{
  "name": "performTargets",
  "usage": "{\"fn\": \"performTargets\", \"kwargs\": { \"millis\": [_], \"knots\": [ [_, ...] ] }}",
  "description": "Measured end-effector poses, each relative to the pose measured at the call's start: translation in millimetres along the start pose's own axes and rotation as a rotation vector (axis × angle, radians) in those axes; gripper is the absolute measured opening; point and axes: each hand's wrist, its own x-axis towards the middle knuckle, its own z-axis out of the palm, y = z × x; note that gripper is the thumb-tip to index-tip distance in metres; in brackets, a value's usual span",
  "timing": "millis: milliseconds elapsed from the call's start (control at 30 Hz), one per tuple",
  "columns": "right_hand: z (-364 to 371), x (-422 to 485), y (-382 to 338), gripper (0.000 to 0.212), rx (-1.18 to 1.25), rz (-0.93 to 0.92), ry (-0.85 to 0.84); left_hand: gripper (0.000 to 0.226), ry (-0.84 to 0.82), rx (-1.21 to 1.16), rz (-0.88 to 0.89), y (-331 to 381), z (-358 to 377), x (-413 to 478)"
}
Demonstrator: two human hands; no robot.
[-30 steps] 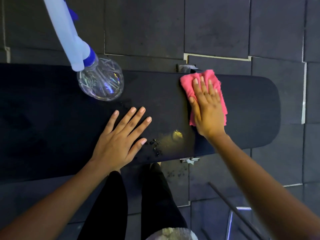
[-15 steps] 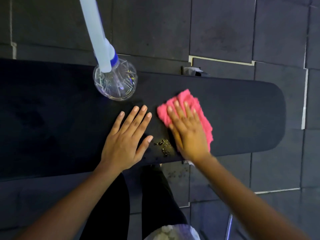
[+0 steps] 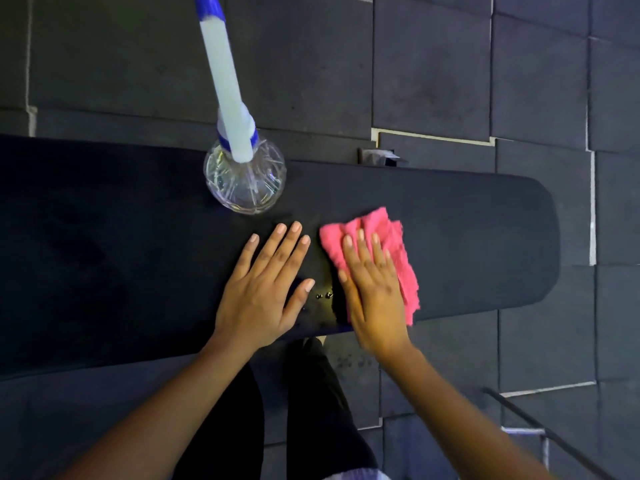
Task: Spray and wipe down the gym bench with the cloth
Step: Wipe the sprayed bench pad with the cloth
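Spraying looks done: the spray bottle (image 3: pixel 242 174) stands on the bench (image 3: pixel 485 244). The right hand (image 3: pixel 375 289) presses the cloth (image 3: pixel 398 251) flat, fingers nearly together; droplets (image 3: pixel 323 296) remain beside the spread-fingered left hand (image 3: pixel 263 292).

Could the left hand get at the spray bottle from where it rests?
Probably yes: the left hand lies flat and empty on the bench, and only bare pad shows between it and the spray bottle.

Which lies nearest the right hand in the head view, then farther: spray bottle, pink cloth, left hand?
1. pink cloth: under the right hand.
2. left hand: beside it, flat on the bench.
3. spray bottle: standing at the far edge.
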Motion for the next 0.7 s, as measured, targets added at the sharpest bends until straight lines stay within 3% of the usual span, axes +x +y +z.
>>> {"fn": "performTargets", "kwargs": {
  "millis": [100, 200, 400, 700],
  "knots": [
    [6, -15, -2, 0.049, -0.032, -0.019, -0.009, 0.058, -0.005, -0.008, 0.003, 0, 0, -1],
    [0, 28, 3, 0.049, -0.069, -0.052, 0.001, 0.057, -0.014, -0.024, -0.002, 0, -2, -2],
    [-1, 107, -13, 0.047, -0.004, 0.090, 0.139, 0.057, 0.005, -0.036, 0.006, 0, -5, -3],
    [25, -56, -29, 0.048, 0.008, 0.054, 0.094, 0.053, -0.025, -0.014, 0.005, -3, -4, -11]
  ]
}}
